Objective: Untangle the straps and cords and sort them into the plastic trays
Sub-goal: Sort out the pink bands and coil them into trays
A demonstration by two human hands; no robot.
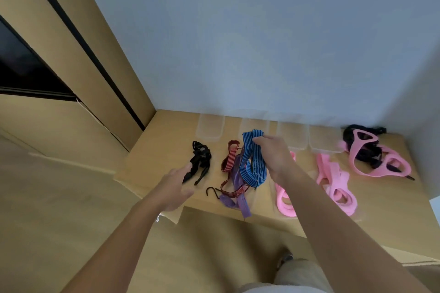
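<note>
My right hand [273, 154] pinches a blue striped elastic strap [252, 162] and holds its upper end above the wooden surface, with the rest hanging down in loops. Below it lie a red striped cord [229, 157] with a black hook and a purple strap [238, 202], still crossed over each other. My left hand [175, 188] hovers with relaxed fingers just left of this pile, near a bundle of black cord [201, 159]. Several clear plastic trays [210, 127] stand in a row along the wall behind the pile.
Pink straps [333, 183] lie right of my right arm, one [284, 200] partly hidden by it. A tangle of pink and black straps [371, 152] sits at the far right by the wall. The shelf's front edge [214, 209] runs below the pile; a cupboard stands left.
</note>
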